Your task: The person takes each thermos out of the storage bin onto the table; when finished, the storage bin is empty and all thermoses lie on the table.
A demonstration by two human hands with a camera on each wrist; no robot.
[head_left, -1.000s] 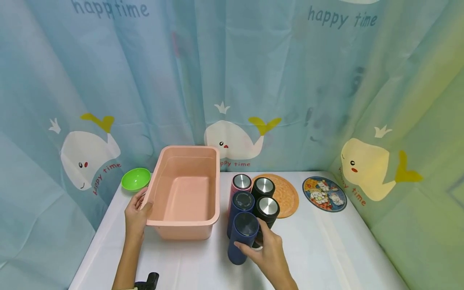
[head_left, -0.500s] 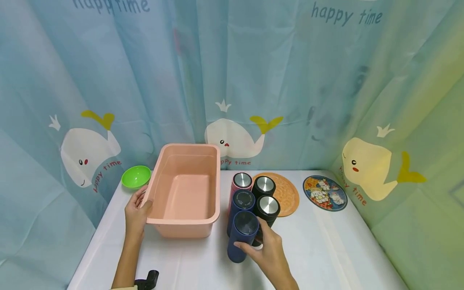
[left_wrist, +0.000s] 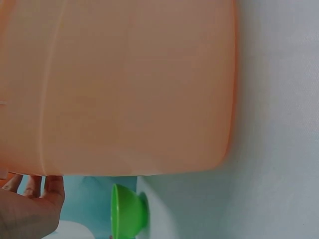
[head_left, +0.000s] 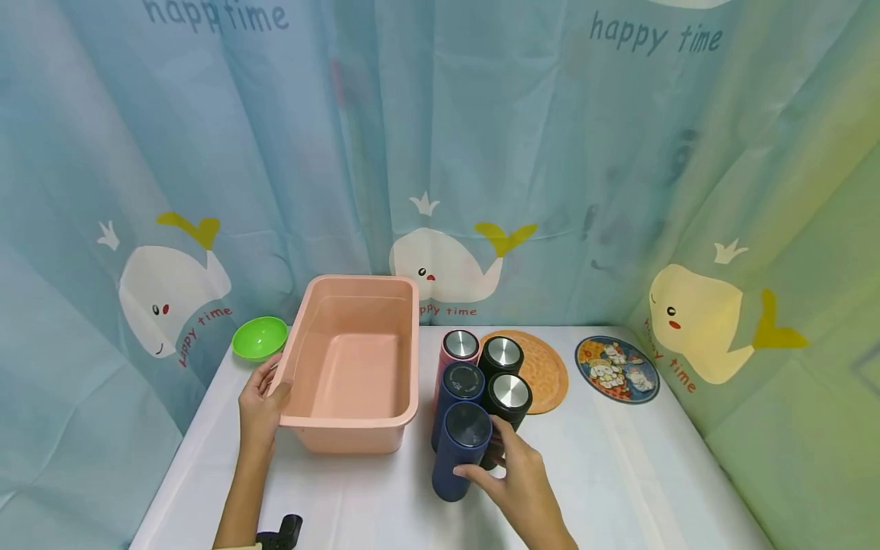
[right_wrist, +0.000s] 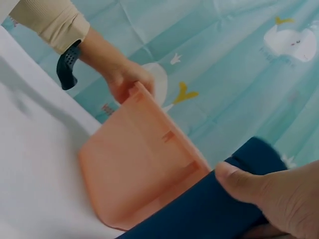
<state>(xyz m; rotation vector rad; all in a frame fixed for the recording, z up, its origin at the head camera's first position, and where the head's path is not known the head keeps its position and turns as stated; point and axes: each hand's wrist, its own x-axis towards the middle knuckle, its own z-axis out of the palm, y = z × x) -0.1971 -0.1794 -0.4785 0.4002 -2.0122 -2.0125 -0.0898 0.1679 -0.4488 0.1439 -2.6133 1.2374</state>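
My left hand [head_left: 261, 405] grips the near left rim of a pink plastic basin [head_left: 350, 422], thumb over the edge. The basin holds nothing. Right of it, several thermos bottles stand upright in a tight cluster. The nearest is a dark blue thermos [head_left: 454, 462], with my right hand [head_left: 519, 477] around its right side. In the right wrist view my thumb lies against this blue thermos [right_wrist: 209, 209] near its lid; the fingers behind are mostly hidden. Close behind stand another blue thermos [head_left: 462, 380], a pink thermos [head_left: 459, 345] and two black ones with silver-topped lids [head_left: 510, 391].
A green bowl [head_left: 260, 338] sits at the back left, beyond the left hand. Partly behind the bottles lies an orange-brown round mat [head_left: 545, 374]. Farther right is a blue patterned oval mat [head_left: 616, 370]. A blue whale-print curtain [head_left: 550, 137] borders the white table [head_left: 632, 489].
The right hand has shifted slightly right and down, its thumb lying closer to the near blue thermos's right edge. The left hand, basin and bottles have stayed in place.
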